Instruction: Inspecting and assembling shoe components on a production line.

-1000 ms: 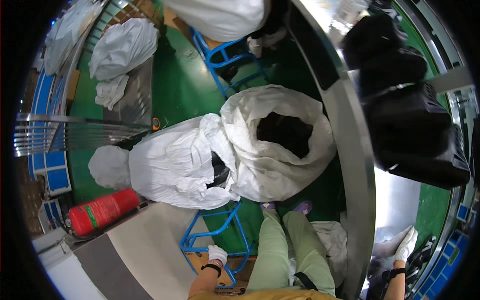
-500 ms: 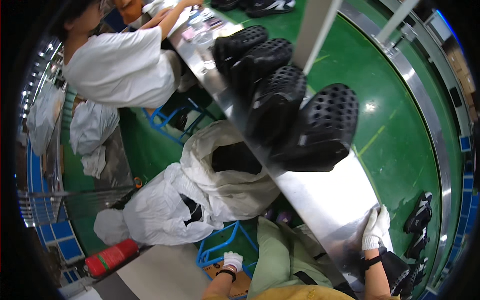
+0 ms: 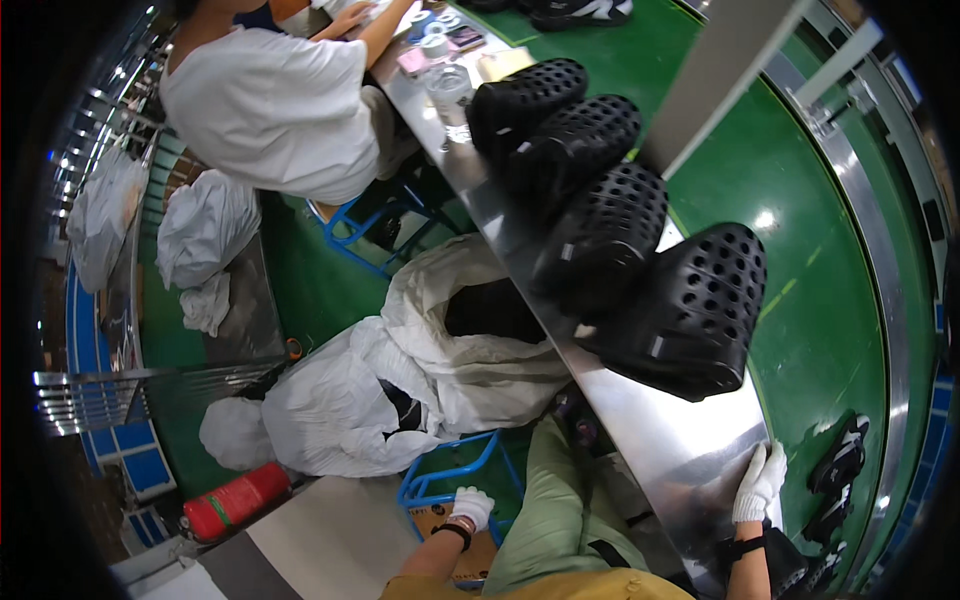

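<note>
My left hand [image 3: 473, 507], in a white glove, has its fingers curled over the frame of a blue metal stool [image 3: 452, 480] with a brown cardboard seat [image 3: 432, 517]. My right hand [image 3: 758, 487], gloved too, lies with fingers stretched out on the edge of a shiny steel table [image 3: 690, 440]. Several black clog-like shoes with round holes stand in a row along the table; the nearest clog [image 3: 705, 310] is beyond my right hand. My legs in pale green trousers [image 3: 560, 510] are between the stool and the table.
A large white sack [image 3: 350, 400] with a dark opening lies left of the table. A red fire extinguisher [image 3: 237, 502] is at lower left. A co-worker in a white shirt [image 3: 270, 110] sits at the far end, near a clear bottle [image 3: 448, 95]. Black shoes [image 3: 838, 460] lie right.
The whole view has shifted, so the clogs and table now appear lower and further right. My left hand remains at the stool and my right hand on the table edge.
</note>
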The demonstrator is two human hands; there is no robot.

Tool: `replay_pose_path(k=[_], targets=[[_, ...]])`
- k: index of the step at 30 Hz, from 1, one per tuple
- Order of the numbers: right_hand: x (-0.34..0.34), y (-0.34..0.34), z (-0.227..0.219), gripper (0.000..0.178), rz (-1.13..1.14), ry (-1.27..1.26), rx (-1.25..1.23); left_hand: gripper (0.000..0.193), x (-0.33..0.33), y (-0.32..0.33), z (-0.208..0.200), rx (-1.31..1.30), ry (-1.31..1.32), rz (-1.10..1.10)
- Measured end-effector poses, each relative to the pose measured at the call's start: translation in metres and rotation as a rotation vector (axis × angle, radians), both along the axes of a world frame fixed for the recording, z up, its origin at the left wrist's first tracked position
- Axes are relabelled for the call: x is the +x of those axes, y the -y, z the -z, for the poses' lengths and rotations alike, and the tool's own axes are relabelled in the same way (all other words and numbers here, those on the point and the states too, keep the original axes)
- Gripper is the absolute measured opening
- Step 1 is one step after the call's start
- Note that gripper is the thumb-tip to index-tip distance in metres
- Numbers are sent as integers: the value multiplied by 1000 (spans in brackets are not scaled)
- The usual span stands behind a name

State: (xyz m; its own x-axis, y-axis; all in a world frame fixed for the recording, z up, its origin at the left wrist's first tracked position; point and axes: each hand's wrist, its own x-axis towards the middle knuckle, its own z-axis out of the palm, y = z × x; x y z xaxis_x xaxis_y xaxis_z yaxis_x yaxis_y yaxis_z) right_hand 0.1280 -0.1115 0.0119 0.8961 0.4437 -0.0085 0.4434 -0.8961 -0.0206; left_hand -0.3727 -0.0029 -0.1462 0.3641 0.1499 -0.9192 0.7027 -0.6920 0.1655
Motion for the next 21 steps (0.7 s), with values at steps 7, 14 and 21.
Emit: replay_pose_path(k=[7, 14, 21], targets=[[2, 9, 20, 45, -11, 31, -12, 27, -19, 30, 18, 43, -19, -60], [4, 11, 18, 46, -21, 65, 51, 46, -21, 10, -1, 47, -44, -181], [7, 8, 15, 43, 16, 42, 38, 59, -23, 12, 4, 40, -48, -203]])
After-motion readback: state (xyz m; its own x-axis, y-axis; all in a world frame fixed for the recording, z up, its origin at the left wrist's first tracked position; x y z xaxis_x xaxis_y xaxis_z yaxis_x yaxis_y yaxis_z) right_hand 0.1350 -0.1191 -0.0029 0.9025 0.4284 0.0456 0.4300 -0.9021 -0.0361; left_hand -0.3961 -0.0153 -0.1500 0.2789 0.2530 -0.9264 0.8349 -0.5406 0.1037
